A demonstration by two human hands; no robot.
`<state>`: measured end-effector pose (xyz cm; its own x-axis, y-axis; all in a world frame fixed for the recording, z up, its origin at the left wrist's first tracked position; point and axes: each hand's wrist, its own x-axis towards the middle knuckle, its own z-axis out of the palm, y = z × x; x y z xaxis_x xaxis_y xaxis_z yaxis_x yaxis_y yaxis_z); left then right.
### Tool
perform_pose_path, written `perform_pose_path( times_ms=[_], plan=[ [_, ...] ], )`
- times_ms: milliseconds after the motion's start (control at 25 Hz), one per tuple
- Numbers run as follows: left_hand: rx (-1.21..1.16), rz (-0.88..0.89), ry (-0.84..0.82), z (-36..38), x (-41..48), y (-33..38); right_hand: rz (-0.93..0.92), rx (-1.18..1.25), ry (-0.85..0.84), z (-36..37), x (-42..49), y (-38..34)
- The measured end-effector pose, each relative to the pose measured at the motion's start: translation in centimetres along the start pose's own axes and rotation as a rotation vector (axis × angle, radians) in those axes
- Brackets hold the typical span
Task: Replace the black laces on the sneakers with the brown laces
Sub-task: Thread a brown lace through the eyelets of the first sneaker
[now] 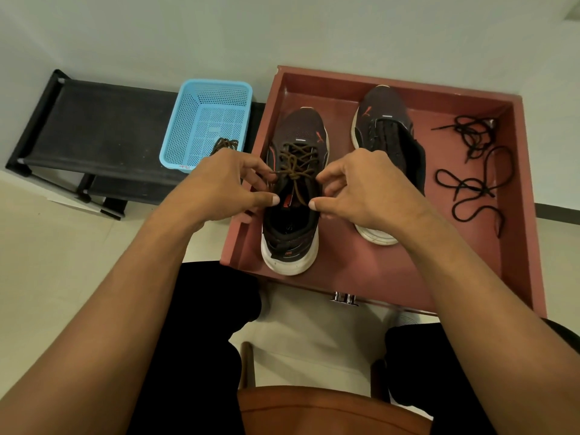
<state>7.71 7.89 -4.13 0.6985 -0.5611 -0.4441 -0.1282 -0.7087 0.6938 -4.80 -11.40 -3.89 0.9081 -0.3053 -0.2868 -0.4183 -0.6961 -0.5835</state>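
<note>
Left hand [219, 186] and right hand [364, 186] each pinch one end of brown cord lace [296, 166]; we judge they pull apart to tighten knot on near dark mesh sneaker [292, 221]. Discarded black laces [474, 171] lie right in red wooden tray [345, 271], kept clear of work.

Sneakers [298, 127] side by side in tray [345, 265] — loose laces [470, 135] right, basket [175, 127] left outside.

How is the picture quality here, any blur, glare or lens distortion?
Head view: the laced sneaker and brown lace are sharp; light is soft and even, with no glare; wide-angle distortion stretches the forearms and skews the red tray; the black laces are clearly legible.
</note>
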Motion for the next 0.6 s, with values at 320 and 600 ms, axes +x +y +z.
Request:
perform_pose_path(
  times_ms=[320, 600],
  plan=[
    [0.099, 0.048, 0.18, 0.8, 1.4, 0.8, 0.016, 0.011, 0.168, 1.0, 1.6, -0.2],
    [0.24, 0.129, 0.447, 2.6, 3.7, 1.4, -0.006, 0.0, 0.345, 1.5, 3.3, -0.7]
  ],
)
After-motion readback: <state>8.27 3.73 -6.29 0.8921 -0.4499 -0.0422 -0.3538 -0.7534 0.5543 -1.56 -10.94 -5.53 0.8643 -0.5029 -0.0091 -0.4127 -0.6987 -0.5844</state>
